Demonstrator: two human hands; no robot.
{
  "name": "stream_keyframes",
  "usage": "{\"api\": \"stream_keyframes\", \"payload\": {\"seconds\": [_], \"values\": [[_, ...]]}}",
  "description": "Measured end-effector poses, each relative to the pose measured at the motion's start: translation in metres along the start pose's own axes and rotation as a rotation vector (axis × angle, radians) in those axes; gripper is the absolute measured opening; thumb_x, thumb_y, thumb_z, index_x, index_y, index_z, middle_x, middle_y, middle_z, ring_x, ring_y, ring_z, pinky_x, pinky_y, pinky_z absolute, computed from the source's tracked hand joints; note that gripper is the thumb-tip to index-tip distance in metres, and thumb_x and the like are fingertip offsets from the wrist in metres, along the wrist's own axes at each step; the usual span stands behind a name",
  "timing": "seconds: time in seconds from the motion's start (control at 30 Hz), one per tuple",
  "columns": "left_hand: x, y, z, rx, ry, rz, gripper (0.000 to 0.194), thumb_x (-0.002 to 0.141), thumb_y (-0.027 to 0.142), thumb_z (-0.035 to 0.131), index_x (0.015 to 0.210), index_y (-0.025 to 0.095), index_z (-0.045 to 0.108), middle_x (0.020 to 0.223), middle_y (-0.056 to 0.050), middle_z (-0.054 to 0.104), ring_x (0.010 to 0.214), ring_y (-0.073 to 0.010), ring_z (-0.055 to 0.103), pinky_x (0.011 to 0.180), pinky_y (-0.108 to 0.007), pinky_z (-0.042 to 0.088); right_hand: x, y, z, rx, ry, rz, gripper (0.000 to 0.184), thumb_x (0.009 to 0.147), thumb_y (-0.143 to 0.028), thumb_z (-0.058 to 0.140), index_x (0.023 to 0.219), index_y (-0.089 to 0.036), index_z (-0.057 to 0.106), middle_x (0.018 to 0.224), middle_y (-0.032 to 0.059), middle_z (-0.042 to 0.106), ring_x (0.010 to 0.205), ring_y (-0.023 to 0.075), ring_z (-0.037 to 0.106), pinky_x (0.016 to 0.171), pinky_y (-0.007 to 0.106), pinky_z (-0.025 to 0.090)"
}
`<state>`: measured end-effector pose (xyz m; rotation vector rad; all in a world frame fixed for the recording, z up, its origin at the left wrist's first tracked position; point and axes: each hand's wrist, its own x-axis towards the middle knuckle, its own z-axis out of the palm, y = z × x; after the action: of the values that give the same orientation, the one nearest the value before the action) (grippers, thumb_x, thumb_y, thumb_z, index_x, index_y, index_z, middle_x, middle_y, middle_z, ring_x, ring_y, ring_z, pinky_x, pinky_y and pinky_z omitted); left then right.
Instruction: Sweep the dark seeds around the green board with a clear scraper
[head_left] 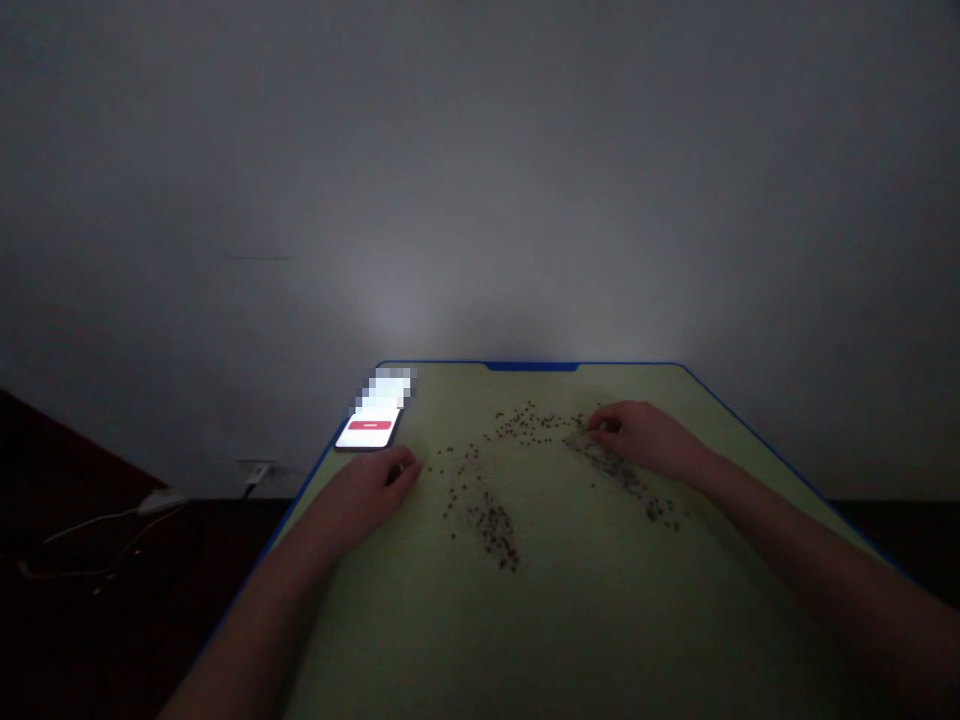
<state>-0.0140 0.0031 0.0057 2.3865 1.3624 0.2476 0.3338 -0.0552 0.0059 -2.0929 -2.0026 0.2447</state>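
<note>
Small dark bead-like pieces (495,530) lie scattered over the pale green tabletop in loose patches. My left hand (375,485) rests at the table's left side, just below the lit phone (371,425). Its thumb and fingertips are closed in a pinch near a few stray pieces; anything between them is too small to make out. On the right, my right hand (630,430) is pinched at the upper end of a dark patch with thin streaks (619,470). Its fingertips come down by these pieces, and what they hold is hidden in the dimness.
The green table (420,640) has a blue rim and stands against a grey wall (480,180). White cables and a plug (259,475) lie low on the left, beyond the table edge. The room is dim.
</note>
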Motion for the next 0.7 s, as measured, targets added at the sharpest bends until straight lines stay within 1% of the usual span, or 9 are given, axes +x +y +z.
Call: {"api": "stream_keyframes", "payload": {"seconds": [0.1, 0.2, 0.3, 0.47, 0.57, 0.7], "values": [[0.0, 0.0, 0.001, 0.002, 0.004, 0.0, 0.032, 0.085, 0.041, 0.035, 0.077, 0.018, 0.056, 0.075, -0.003, 0.062, 0.068, -0.0167, 0.055, 0.06, -0.028, 0.037, 0.013, -0.009, 0.003, 0.018, -0.014, -0.052, 0.021, 0.077, -0.028, 0.053, 0.085, -0.021, 0.071, 0.079, 0.005, 0.07, 0.068, 0.0178, 0.061, 0.058, 0.027, 0.04], [0.0, 0.0, 0.001, 0.005, 0.01, 0.005, 0.03, 0.085, 0.039, 0.036, 0.078, 0.019, 0.057, 0.077, -0.003, 0.062, 0.069, -0.0166, 0.055, 0.06, -0.028, 0.037, 0.018, -0.021, 0.005, 0.052, -0.06, -0.131, 0.02, 0.077, -0.027, 0.053, 0.085, -0.021, 0.071, 0.08, 0.004, 0.07, 0.069, 0.0163, 0.061, 0.06, 0.026, 0.041], [-0.001, 0.002, 0.0, 0.011, 0.003, 0.005, 0.029, 0.084, 0.037, 0.036, 0.077, 0.019, 0.057, 0.076, -0.002, 0.062, 0.068, -0.016, 0.055, 0.059, -0.027, 0.037, 0.014, -0.034, 0.003, 0.086, -0.114, -0.207, 0.019, 0.078, -0.027, 0.055, 0.084, -0.022, 0.071, 0.08, 0.0025, 0.07, 0.069, 0.0148, 0.061, 0.062, 0.024, 0.041], [-0.002, 0.004, -0.001, 0.017, 0.002, 0.001, 0.029, 0.084, 0.037, 0.036, 0.077, 0.018, 0.057, 0.074, -0.002, 0.061, 0.066, -0.0157, 0.054, 0.058, -0.026, 0.036, -0.003, -0.046, -0.004, 0.097, -0.215, -0.309, 0.018, 0.079, -0.027, 0.054, 0.084, -0.023, 0.071, 0.077, 0.0018, 0.07, 0.063, 0.0135, 0.059, 0.058, 0.024, 0.039], [-0.001, 0.004, 0.0, 0.013, 0.002, 0.004, 0.031, 0.085, 0.039, 0.036, 0.078, 0.018, 0.058, 0.074, -0.003, 0.061, 0.066, -0.0159, 0.054, 0.058, -0.027, 0.036, -0.001, -0.048, -0.01, 0.123, -0.183, -0.327, 0.019, 0.081, -0.028, 0.053, 0.085, -0.022, 0.071, 0.078, 0.0019, 0.069, 0.064, 0.0135, 0.058, 0.059, 0.024, 0.04], [-0.002, 0.003, 0.0, 0.003, 0.007, 0.004, 0.031, 0.085, 0.039, 0.036, 0.079, 0.018, 0.058, 0.076, -0.003, 0.062, 0.068, -0.0163, 0.054, 0.058, -0.027, 0.036, 0.015, -0.06, -0.013, 0.1, -0.089, -0.343, 0.016, 0.08, -0.027, 0.055, 0.083, -0.021, 0.07, 0.081, 0.0029, 0.069, 0.069, 0.0146, 0.058, 0.062, 0.025, 0.04]]}}
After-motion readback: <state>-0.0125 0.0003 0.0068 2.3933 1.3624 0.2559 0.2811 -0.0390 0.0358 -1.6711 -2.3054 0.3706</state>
